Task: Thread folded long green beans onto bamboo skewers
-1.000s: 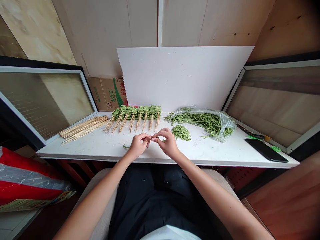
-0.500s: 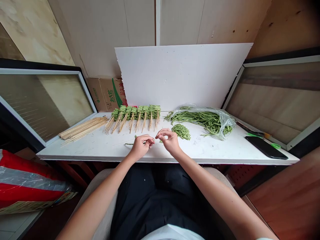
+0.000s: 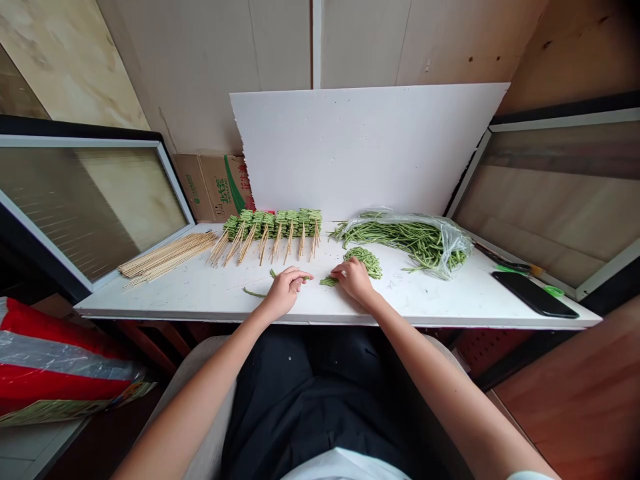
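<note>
My left hand [image 3: 283,291] is closed round a long green bean [image 3: 255,292], whose tail trails out to the left over the white table. A short bean end sticks out past the fingertips on the right. My right hand [image 3: 354,277] is pinched at a small cluster of cut bean pieces [image 3: 328,281] on the table; its fingertips touch or hover just over them, and what they hold is hidden. Just beyond that hand lies a larger heap of cut bean pieces [image 3: 370,261].
Behind the hands stand rows of bean skewers [image 3: 280,223], with bare bamboo sticks [image 3: 167,257] to their left. A clear plastic bag [image 3: 450,243] holds long beans at back right. A black phone [image 3: 534,294] lies on the white table [image 3: 425,303]. A white board [image 3: 370,153] leans behind.
My right hand has moved right and down, from close beside the left hand to the small cluster of pieces. My left hand has turned slightly, and a bean end now shows at its fingertips.
</note>
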Demonstrator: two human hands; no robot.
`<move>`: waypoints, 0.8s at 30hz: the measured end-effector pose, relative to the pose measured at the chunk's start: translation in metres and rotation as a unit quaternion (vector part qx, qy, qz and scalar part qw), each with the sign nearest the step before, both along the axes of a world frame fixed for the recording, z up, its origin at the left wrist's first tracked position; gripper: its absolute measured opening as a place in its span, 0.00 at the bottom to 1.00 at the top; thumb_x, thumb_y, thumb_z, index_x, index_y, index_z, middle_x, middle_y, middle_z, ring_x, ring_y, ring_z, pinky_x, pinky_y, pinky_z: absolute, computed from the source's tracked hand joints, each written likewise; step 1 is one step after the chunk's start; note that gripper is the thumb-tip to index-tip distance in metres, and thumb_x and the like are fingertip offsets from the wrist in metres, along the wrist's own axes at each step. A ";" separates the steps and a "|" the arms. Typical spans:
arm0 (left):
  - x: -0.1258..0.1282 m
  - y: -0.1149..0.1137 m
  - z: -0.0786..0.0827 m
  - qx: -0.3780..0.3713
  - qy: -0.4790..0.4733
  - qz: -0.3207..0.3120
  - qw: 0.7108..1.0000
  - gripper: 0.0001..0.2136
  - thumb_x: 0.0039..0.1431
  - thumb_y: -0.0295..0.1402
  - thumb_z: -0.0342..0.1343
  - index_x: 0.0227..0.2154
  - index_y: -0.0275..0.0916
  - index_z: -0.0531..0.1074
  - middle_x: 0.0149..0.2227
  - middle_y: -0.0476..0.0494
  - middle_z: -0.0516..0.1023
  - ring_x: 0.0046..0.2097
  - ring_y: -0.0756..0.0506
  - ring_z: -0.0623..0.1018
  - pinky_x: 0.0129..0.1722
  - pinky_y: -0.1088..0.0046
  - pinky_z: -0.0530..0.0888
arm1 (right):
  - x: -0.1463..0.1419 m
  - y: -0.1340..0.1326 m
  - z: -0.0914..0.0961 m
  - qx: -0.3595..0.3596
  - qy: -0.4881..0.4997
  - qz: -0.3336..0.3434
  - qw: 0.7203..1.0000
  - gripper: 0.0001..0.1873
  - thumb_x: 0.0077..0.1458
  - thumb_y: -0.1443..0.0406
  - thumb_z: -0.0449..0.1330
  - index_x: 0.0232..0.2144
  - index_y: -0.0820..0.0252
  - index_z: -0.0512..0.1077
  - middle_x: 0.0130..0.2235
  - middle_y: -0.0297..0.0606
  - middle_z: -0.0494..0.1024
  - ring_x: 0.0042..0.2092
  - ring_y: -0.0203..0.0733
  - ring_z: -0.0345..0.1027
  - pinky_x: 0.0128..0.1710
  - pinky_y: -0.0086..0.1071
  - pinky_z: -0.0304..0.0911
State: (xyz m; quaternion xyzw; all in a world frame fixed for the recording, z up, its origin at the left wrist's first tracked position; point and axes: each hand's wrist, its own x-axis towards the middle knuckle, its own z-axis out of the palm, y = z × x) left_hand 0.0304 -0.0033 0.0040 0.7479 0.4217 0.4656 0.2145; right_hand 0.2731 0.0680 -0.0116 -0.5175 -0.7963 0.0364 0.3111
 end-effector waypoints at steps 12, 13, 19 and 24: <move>-0.001 0.001 -0.001 -0.087 -0.092 -0.008 0.992 0.18 0.63 0.33 0.61 0.54 0.36 0.77 0.36 0.41 0.83 0.37 0.43 0.84 0.43 0.64 0.81 | -0.023 -0.028 0.038 -0.062 0.139 0.247 0.957 0.13 0.64 0.53 0.65 0.43 0.52 0.84 0.45 0.41 0.86 0.49 0.51 0.74 0.43 0.38 0.67; 0.000 0.001 0.000 -0.090 -0.092 -0.012 0.992 0.18 0.62 0.34 0.62 0.54 0.36 0.77 0.37 0.41 0.83 0.38 0.43 0.84 0.44 0.64 0.81 | -0.025 -0.030 0.038 -0.055 0.148 0.260 0.953 0.13 0.63 0.52 0.66 0.41 0.52 0.84 0.43 0.41 0.86 0.48 0.51 0.74 0.42 0.38 0.67; -0.009 0.004 0.002 -0.057 -0.007 0.047 0.997 0.11 0.58 0.32 0.66 0.45 0.38 0.83 0.40 0.40 0.85 0.38 0.43 0.83 0.42 0.65 0.80 | -0.025 -0.030 0.040 -0.018 0.186 0.211 0.959 0.14 0.64 0.52 0.65 0.37 0.55 0.83 0.39 0.43 0.85 0.45 0.50 0.73 0.39 0.39 0.67; -0.016 0.004 0.007 -0.008 0.037 0.078 0.996 0.07 0.62 0.33 0.64 0.40 0.40 0.84 0.38 0.42 0.86 0.35 0.44 0.81 0.40 0.67 0.77 | -0.024 -0.034 0.045 0.012 0.145 0.244 0.959 0.09 0.65 0.57 0.65 0.40 0.54 0.83 0.41 0.42 0.85 0.47 0.51 0.72 0.44 0.42 0.68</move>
